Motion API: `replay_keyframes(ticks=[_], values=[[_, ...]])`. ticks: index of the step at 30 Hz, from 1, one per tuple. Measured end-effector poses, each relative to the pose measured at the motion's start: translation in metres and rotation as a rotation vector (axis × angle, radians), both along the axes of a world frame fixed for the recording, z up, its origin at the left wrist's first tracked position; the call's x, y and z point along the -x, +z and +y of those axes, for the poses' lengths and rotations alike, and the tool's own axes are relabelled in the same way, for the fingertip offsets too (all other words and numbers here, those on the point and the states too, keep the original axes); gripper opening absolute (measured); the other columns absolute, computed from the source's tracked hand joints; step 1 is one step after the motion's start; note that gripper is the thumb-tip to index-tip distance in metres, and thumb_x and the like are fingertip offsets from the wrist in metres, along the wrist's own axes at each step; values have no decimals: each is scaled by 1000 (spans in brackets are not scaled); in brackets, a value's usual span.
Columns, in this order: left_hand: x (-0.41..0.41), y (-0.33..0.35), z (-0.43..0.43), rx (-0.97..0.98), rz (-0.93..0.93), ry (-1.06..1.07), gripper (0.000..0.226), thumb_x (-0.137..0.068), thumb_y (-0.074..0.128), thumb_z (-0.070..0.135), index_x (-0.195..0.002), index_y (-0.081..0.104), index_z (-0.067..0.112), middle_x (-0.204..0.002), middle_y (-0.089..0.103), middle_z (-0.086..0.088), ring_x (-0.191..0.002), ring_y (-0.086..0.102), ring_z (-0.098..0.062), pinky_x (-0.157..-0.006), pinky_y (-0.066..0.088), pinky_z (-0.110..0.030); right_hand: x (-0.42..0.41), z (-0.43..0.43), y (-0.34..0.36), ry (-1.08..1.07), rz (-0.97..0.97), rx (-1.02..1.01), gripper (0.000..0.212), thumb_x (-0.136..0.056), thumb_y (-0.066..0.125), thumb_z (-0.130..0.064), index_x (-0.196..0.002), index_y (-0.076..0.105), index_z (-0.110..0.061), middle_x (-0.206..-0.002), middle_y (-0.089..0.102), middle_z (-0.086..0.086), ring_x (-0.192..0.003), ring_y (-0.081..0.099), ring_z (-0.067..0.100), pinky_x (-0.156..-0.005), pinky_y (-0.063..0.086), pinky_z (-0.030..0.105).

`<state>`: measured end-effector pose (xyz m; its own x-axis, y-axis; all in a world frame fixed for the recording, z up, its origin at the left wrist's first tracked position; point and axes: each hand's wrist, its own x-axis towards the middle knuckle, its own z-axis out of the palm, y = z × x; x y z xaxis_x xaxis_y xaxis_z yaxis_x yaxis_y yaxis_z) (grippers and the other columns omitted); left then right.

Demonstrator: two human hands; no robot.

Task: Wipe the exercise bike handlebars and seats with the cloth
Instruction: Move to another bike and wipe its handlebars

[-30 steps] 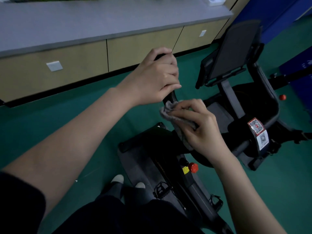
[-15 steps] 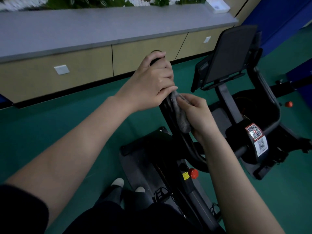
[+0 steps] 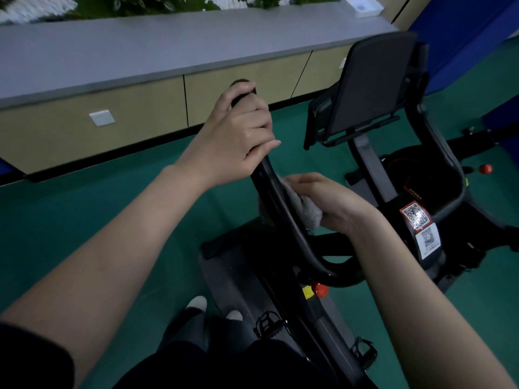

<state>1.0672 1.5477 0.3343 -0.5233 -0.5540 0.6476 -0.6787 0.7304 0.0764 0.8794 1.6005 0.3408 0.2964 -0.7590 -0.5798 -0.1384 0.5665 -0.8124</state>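
Observation:
A black curved handlebar [image 3: 283, 220] of an exercise bike rises in the middle of the head view. My left hand [image 3: 238, 136] grips its upper end. Lower down, my right hand [image 3: 328, 203] holds a grey cloth [image 3: 304, 210] wrapped against the bar's right side. The bar bends at the bottom near a red knob [image 3: 320, 289]. Part of the cloth shows on the bar's left side too.
A second bike with a dark screen panel [image 3: 370, 82] and a QR sticker [image 3: 415, 217] stands at the right. A long counter with beige cabinet fronts [image 3: 140, 119] runs behind. The floor [image 3: 84, 220] is green. My feet [image 3: 196, 304] and a pedal [image 3: 268, 322] lie below.
My right hand has slid the cloth down the handlebar, away from my left hand. The left hand keeps its grip at the top.

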Motion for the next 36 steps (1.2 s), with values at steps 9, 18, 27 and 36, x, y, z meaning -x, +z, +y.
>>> replay_keyframes(ticks=[9,18,27,36], values=[[3,-4,2,5,13,45,29,-92,55,25,-74,70,9,-75,62,-1,-92,59,-25,-112,14,-38,-7,27,-5,-138,452,348,15,-95,55,-18,-87,64,-8,-80,65,3,-79,61,18,-74,48,35],[3,-4,4,0,-39,52,31,-94,53,27,-76,71,10,-76,62,1,-96,58,-25,-113,18,-42,-13,56,5,-177,612,919,8,-87,64,-7,-93,69,-8,-91,65,0,-86,60,8,-80,45,19],[3,-4,4,43,-34,45,29,-94,54,27,-76,71,13,-76,61,1,-95,59,-24,-112,19,-42,-16,78,6,-185,762,975,8,-84,67,-5,-91,70,-8,-87,62,0,-78,54,2,-71,36,2],[-4,-3,-2,71,-57,-16,34,-96,50,29,-78,72,11,-79,64,0,-94,60,-24,-111,18,-41,-44,106,-12,-496,1060,1040,12,-84,60,-11,-90,69,-5,-79,59,5,-79,54,25,-70,42,40]])
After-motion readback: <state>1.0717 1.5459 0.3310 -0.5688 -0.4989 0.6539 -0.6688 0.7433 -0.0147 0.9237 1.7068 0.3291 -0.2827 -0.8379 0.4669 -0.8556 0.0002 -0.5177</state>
